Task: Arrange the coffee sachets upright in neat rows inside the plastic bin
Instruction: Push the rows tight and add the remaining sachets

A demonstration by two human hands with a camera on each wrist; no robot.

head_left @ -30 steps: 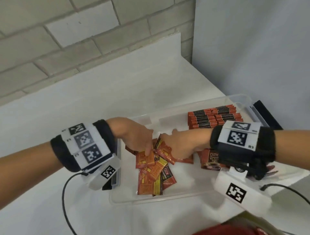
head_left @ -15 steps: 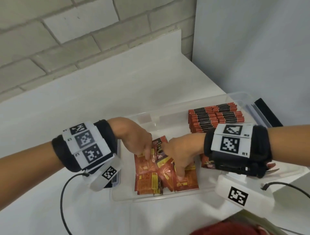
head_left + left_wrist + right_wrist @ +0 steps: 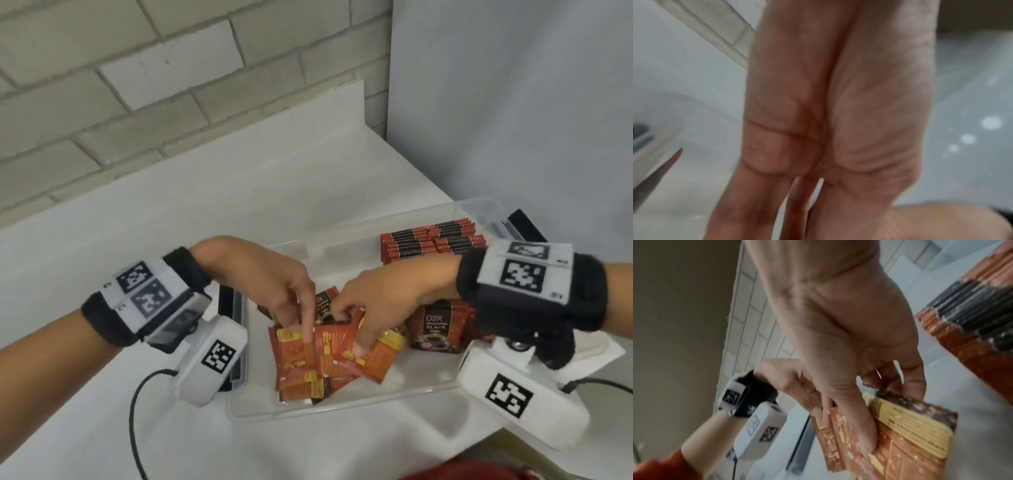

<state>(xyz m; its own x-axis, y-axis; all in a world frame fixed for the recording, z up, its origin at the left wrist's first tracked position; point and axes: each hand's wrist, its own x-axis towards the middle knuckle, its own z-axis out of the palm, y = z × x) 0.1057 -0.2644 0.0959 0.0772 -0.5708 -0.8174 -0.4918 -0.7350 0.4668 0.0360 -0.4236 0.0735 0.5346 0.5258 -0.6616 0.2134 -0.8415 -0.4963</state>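
both hands were down in the clear plastic bin (image 3: 342,409), meeting over its middle. left hand (image 3: 270,277) had fingers extended, fingertips pressing flat on the loose sachets (image 3: 308,363) — no grip. right hand (image 3: 383,301) pinched a fan of those sachets, thumb on top, fingers curled under (image 3: 914,374). loose pile lay flat and overlapping at the bin's near-left. upright rows (image 3: 431,240) stood packed in the far-right corner; a leaning batch (image 3: 435,325) sat just right of the right hand. bare bin floor showed at the far left and along the near wall.

One plastic bin (image 3: 342,409), two hands, sachets too many to count.
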